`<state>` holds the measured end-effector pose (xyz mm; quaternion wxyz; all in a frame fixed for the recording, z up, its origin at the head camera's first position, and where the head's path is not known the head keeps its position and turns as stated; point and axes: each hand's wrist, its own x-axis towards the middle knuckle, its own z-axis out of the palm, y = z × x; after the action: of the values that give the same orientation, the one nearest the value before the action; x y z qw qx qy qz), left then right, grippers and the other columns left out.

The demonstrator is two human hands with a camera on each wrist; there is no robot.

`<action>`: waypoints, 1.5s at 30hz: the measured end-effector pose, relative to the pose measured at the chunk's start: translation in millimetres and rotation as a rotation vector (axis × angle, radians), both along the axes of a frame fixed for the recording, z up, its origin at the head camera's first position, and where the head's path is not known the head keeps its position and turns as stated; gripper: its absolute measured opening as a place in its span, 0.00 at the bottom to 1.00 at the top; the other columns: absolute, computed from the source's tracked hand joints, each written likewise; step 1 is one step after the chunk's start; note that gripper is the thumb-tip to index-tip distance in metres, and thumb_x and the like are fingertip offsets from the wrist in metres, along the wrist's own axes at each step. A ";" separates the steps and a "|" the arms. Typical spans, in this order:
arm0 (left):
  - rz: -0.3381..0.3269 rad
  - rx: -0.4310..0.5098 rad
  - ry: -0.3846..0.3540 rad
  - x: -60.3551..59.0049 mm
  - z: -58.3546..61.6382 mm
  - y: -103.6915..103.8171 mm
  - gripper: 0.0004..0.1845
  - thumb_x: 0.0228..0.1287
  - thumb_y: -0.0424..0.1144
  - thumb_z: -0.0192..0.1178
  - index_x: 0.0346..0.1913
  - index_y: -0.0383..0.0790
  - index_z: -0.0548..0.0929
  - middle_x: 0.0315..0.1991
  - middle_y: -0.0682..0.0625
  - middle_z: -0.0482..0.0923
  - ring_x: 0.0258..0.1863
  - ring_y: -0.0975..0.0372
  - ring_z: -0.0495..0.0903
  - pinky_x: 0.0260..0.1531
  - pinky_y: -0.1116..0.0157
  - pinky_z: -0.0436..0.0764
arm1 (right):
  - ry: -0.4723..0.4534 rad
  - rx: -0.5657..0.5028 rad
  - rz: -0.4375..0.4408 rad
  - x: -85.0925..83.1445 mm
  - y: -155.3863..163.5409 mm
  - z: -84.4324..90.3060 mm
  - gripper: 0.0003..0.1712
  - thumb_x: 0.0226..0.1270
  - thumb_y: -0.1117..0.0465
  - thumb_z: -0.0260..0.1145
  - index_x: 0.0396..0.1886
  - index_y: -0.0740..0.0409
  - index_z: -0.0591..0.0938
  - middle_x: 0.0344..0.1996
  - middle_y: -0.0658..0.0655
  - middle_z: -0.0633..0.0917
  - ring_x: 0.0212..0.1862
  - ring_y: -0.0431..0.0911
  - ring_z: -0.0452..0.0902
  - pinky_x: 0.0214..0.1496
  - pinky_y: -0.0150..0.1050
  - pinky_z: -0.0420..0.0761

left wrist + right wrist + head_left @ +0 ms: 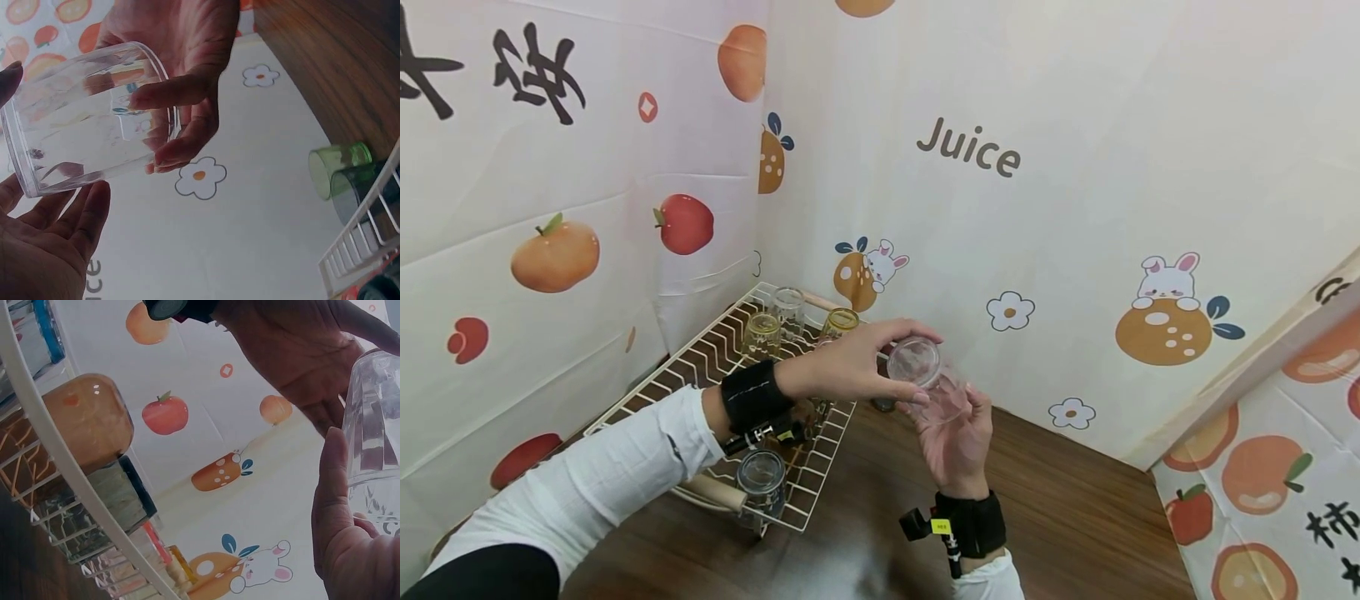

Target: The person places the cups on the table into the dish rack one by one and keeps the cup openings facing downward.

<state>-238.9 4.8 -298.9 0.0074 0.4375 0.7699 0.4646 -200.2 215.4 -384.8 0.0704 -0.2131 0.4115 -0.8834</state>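
Between my two hands is a clear drinking glass (914, 362), tilted and held above the brown tabletop. My left hand (880, 362) grips one end, its thumb and fingers spread around the rim of that end. At the other end my right hand (953, 450) holds the glass; in the left wrist view its thumb and fingers (175, 92) curl about that end. The glass (375, 419) shows faceted sides in the right wrist view, where it is partly cut off. Nothing shows inside it.
Left of my hands stands a white wire rack (28, 381) holding several glasses, among them a yellow one (763, 335), a clear one (787, 308), a bluish one (762, 477) and an orange-brown one (94, 419). Green glasses (325, 172) stand beside the rack, near the printed wall (1075, 192).
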 end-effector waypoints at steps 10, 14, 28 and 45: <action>0.127 -0.020 0.247 7.5 -2.7 -20.5 0.38 0.63 0.47 0.78 0.74 0.41 0.76 0.69 0.45 0.82 0.62 0.57 0.85 0.60 0.60 0.87 | 0.056 0.105 -0.042 -4.7 -2.3 -1.6 0.30 0.90 0.43 0.31 0.72 0.47 0.73 0.71 0.47 0.77 0.72 0.42 0.74 0.72 0.37 0.79; 0.202 -0.031 0.259 9.2 -4.3 -37.4 0.37 0.67 0.49 0.75 0.75 0.42 0.76 0.70 0.45 0.82 0.59 0.55 0.86 0.64 0.54 0.86 | 0.073 0.213 -0.192 -8.8 2.8 -5.7 0.29 0.91 0.42 0.35 0.68 0.46 0.78 0.68 0.46 0.80 0.71 0.41 0.75 0.76 0.35 0.75; 0.507 -0.140 0.301 8.5 -5.7 -128.1 0.37 0.67 0.47 0.75 0.76 0.42 0.76 0.65 0.40 0.85 0.55 0.51 0.84 0.53 0.49 0.87 | 0.135 0.829 -0.685 -61.2 30.2 -41.9 0.29 0.86 0.51 0.59 0.78 0.58 0.72 0.76 0.58 0.75 0.80 0.55 0.67 0.79 0.49 0.72; 0.509 -0.554 0.267 -19.4 -38.5 -180.0 0.37 0.63 0.58 0.76 0.60 0.29 0.84 0.49 0.38 0.86 0.47 0.50 0.85 0.47 0.48 0.86 | 0.287 1.742 -0.551 -121.5 52.6 -80.0 0.45 0.75 0.58 0.67 0.85 0.64 0.60 0.83 0.76 0.57 0.84 0.73 0.51 0.83 0.71 0.60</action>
<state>-258.3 -175.2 -337.4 -0.0904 0.2706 0.9441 0.1652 -321.6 268.0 -464.8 -0.0583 -0.0868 0.9715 -0.2125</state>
